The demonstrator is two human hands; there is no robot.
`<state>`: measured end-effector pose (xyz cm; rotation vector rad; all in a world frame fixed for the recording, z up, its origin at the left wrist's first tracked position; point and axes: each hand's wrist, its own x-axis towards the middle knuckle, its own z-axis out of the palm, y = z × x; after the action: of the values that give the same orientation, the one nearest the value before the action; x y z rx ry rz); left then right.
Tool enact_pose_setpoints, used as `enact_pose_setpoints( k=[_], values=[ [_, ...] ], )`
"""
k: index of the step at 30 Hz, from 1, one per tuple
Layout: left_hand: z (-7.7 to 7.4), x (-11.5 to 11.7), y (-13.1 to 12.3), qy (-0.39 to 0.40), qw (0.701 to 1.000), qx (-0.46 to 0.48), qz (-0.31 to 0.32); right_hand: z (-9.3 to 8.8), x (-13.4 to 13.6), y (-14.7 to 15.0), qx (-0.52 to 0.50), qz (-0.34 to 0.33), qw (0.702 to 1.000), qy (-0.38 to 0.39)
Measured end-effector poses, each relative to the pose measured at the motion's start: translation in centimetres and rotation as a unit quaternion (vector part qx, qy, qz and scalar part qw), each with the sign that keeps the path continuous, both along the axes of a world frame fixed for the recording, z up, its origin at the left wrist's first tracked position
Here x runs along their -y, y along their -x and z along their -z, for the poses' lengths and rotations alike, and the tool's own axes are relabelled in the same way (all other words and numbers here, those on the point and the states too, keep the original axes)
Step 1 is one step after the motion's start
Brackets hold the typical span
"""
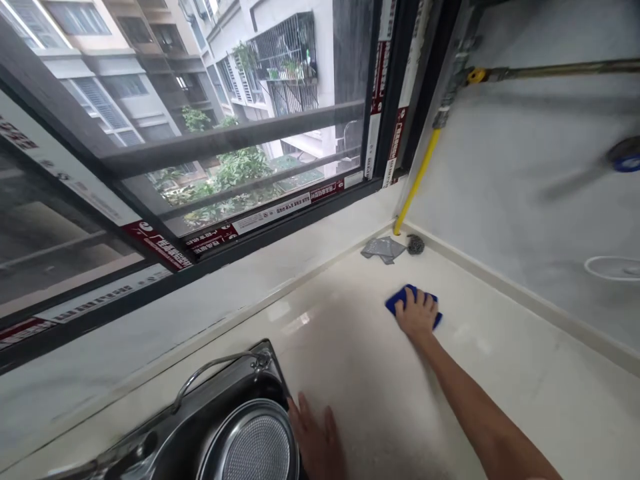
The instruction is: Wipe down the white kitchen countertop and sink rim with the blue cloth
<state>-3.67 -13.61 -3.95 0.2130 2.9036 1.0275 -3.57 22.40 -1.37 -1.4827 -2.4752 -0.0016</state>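
Observation:
My right hand (418,313) presses down on a folded blue cloth (398,301), fingers spread over it, on the pale countertop (365,360). Beyond the cloth, near the corner, lie a crumpled grey piece of plastic or cloth (384,249) and a dark steel wool scourer (415,244). My left hand (315,433) rests on the counter beside the sink's right edge, its fingers stretched out and apart. Nothing shows in it. Just left of it, a round metal strainer or pan with a dimpled base (257,448) sits in the metal sink (273,373).
A curved faucet (215,365) rises at the sink's back edge. A yellow pipe (417,181) runs up the corner to a valve with a yellow handle (477,75). Dark window frames (280,217) border the counter's back, and a white oval fixture (613,268) is on the right wall.

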Motion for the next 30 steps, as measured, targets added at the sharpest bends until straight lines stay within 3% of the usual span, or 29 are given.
enact_pose_setpoints(
  k=[4,7,9,12,16,22,26,30],
  values=[
    [0.3,0.4,-0.4,-0.032,0.999,0.023,-0.006,-1.3,5.0,9.9,-0.007,-0.106,0.993,0.056],
    [0.4,0.5,-0.7,-0.031,0.999,0.034,-0.006,-1.8,10.2,14.7,-0.028,-0.214,0.972,0.092],
    [0.5,0.6,-0.8,-0.034,0.999,0.035,-0.006,-2.1,13.5,16.0,-0.037,-0.297,0.947,0.121],
    [0.3,0.8,-0.8,-0.048,0.998,0.033,-0.004,-2.3,17.3,14.6,-0.052,-0.425,0.89,0.157],
    [-0.3,1.0,-0.5,-0.089,0.996,0.03,-0.011,-1.9,20.1,8.2,-0.073,-0.528,0.826,0.184],
    [-1.6,0.9,0.1,-0.12,0.992,0.028,-0.027,-1.6,21.6,-6.4,-0.058,-0.581,0.775,0.241],
    [-2.5,0.6,0.4,-0.105,0.994,0.008,0.014,-1.4,21.2,-17.9,-0.054,-0.547,0.798,0.246],
    [-3.0,0.1,0.4,-0.079,0.991,-0.012,0.104,-0.1,19.7,-30.9,-0.046,-0.428,0.881,0.195]
  ],
)
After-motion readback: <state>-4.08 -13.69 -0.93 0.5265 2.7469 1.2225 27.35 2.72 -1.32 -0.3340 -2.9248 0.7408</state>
